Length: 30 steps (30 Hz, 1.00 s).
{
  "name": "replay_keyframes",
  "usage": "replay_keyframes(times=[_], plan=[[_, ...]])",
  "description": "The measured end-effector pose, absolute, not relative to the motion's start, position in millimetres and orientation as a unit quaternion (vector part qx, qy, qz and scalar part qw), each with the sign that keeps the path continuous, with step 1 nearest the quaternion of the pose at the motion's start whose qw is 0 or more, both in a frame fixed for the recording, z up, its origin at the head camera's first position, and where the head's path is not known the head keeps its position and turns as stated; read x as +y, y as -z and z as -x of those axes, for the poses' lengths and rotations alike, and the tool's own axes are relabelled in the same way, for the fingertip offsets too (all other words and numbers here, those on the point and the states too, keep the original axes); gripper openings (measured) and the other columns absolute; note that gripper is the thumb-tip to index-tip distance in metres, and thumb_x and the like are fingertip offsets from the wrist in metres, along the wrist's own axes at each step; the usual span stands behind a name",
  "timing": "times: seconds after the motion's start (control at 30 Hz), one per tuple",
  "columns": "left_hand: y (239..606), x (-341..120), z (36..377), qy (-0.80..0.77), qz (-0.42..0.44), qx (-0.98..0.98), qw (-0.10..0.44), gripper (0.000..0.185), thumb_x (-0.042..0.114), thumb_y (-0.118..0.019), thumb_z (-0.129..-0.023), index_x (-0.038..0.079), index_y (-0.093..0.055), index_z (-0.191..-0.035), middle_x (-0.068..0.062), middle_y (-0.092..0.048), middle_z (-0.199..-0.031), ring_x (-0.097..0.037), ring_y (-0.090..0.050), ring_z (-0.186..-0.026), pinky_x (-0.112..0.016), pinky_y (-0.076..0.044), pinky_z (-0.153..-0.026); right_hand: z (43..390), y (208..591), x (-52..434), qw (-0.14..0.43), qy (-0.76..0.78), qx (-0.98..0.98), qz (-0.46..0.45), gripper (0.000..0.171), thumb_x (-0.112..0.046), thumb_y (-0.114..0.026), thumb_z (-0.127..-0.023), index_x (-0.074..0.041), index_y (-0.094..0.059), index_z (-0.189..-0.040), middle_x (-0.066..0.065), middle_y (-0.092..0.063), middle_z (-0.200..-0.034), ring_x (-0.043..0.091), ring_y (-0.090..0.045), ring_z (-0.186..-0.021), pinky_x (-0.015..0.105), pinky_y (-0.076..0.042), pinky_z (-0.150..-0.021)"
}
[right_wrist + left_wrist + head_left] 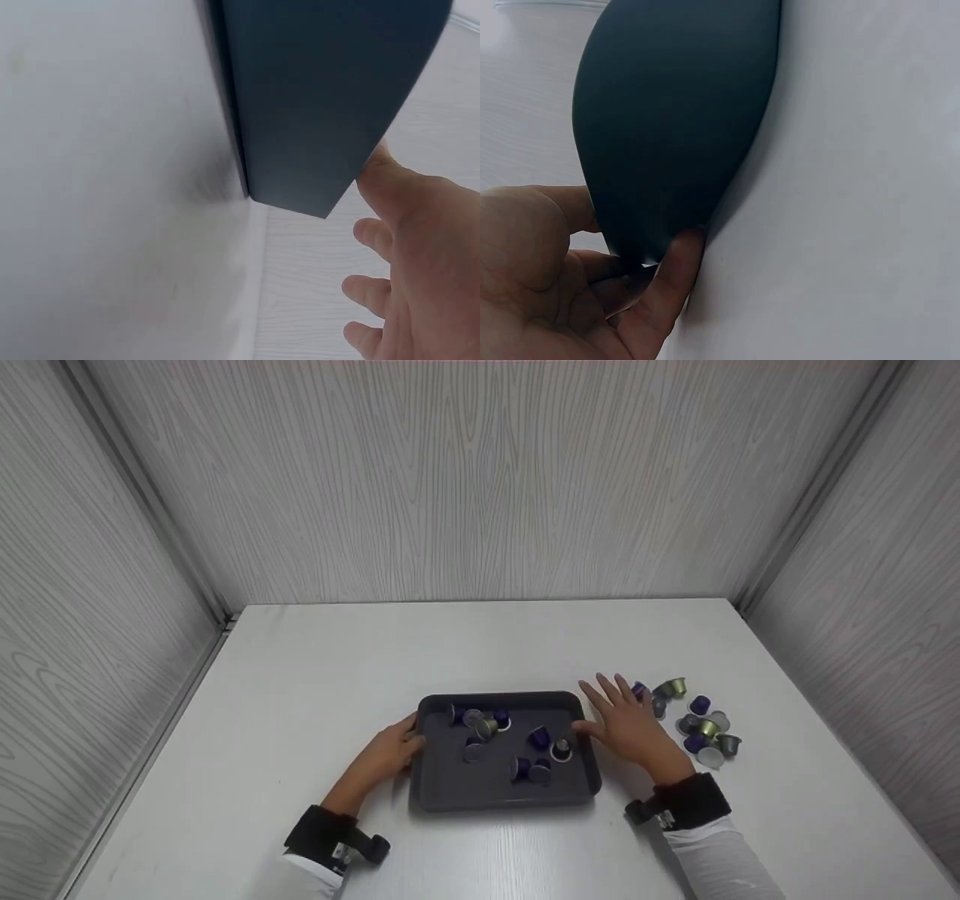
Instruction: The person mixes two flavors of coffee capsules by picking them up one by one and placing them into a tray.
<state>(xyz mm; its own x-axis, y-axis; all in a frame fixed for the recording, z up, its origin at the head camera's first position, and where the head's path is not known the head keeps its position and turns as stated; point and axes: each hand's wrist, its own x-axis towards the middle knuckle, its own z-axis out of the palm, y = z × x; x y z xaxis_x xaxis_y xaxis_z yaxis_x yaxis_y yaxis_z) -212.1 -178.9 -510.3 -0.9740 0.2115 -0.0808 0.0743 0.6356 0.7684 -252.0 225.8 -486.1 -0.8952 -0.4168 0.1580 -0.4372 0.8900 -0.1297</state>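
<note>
Table [300,690] spreads white under everything you handle. At its six o'clock sits the dark tray [495,787], capsules scattered inside. Your left hand [390,750] grips the tray's nine o'clock edge, thumb curled on the rim. Your right hand [630,724], fingers spread and holding nothing, hovers at its three o'clock. Loose capsules [701,724] cluster farther toward three.

- No text, label, brand, number or sign can be read in any of the three views.
- The dark tray [577,791] shows plain walls, with no marking.
- The capsules [705,727] to its right are too small for any print on them to be made out.
</note>
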Motion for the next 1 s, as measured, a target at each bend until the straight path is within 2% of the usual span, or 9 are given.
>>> replay_keyframes(times=[0.4,0.67,1.0], plan=[[507.3,-177.9,213.5,-0.427,-0.078,0.897,0.085,0.057,0.018,-0.05,-0.098,0.008,-0.035,-0.152,-0.018,-0.055,-0.136,-0.025,-0.06,-0.093,-0.041,-0.051,-0.077,261.0,486.1,241.0,0.053,-0.105,-0.972,-0.204,0.068,-0.055,-0.04,-0.1,-0.018,-0.028,-0.156,0.018,-0.023,-0.158,0.045,-0.014,-0.143,0.077,-0.009,-0.1],[506.1,-177.0,211.1,-0.421,-0.062,0.9,0.091,0.058,0.02,-0.049,-0.099,0.006,-0.034,-0.152,-0.019,-0.051,-0.14,-0.026,-0.059,-0.1,-0.044,-0.049,-0.084,260.6,485.0,249.9,0.026,-0.097,-0.98,-0.172,0.074,-0.061,-0.032,-0.1,-0.017,-0.02,-0.158,0.019,-0.014,-0.161,0.047,-0.005,-0.144,0.077,-0.002,-0.1],[507.8,-176.9,211.3,-0.415,-0.057,0.904,0.087,0.058,0.021,-0.049,-0.099,0.004,-0.034,-0.152,-0.02,-0.049,-0.143,-0.028,-0.057,-0.106,-0.046,-0.046,-0.089,262.7,489.2,262.8,-0.007,-0.089,-0.988,-0.129,0.083,-0.069,-0.029,-0.096,-0.016,-0.017,-0.158,0.022,-0.01,-0.161,0.049,-0.002,-0.143,0.079,-0.001,-0.099]])
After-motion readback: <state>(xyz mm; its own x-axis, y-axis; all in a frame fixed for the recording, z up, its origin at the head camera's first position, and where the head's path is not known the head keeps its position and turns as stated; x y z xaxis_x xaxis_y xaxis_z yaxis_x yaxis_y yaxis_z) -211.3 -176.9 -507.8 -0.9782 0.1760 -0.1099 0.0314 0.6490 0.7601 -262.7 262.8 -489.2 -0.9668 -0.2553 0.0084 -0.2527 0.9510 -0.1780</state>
